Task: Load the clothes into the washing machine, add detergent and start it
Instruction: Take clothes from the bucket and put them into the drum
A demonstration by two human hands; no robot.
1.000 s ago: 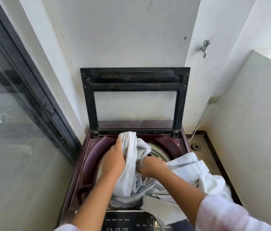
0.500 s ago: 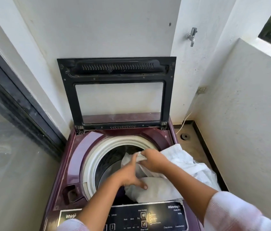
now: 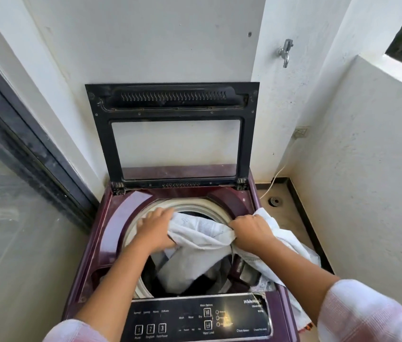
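1. Washing machine [image 3: 121, 218]: one, top-loading, with a maroon body, standing in a white-walled corner. Its lid [image 3: 172, 114], black-framed with a clear pane, stands upright against the far wall.
2. Tub opening [image 3: 195, 206]: one, round, with a pale ring. Dark and grey items [image 3: 210, 282] lie inside at the near side; their number cannot be told.
3. White garment [image 3: 202, 233]: one, of pale printed fabric, crumpled. It is stretched across the opening between the two hands. One fold hangs down into the tub and the rest trails over the machine's right edge.
4. Control panel [image 3: 195, 317]: one, black, on the near edge, with three numbered buttons at its left.
5. Left hand [image 3: 155, 228]: palm down over the left of the opening, fingers curled round the garment's left end.
6. Right hand [image 3: 251, 233]: knuckles up, fist clamped on bunched fabric at the opening's right rim.
7. Wall tap [image 3: 285, 51]: one, metal, far right.
8. Floor drain [image 3: 273, 201]: one, right of the machine.
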